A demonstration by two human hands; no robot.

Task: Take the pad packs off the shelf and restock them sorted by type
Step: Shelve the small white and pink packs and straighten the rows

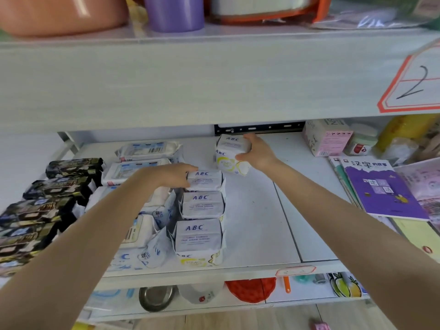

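On the white shelf (257, 210), three white ABC pad packs stand in a front-to-back column: front (198, 239), middle (203, 204), back (206, 181). My left hand (175, 175) rests against the left side of the back pack. My right hand (257, 151) grips a fourth white ABC pack (229, 153), tilted, just behind the column near the shelf's rear wall. Left of the column lie white-and-blue pad packs (142, 151), and at the far left a row of several black pad packs (59, 186).
A pink box (327, 139) and a green-lidded jar (362, 144) stand at the back right. Purple booklets (381, 189) lie at the right. The upper shelf edge (214, 79) overhangs low, with a price tag (414, 82). Bowls sit on the lower shelf (157, 297).
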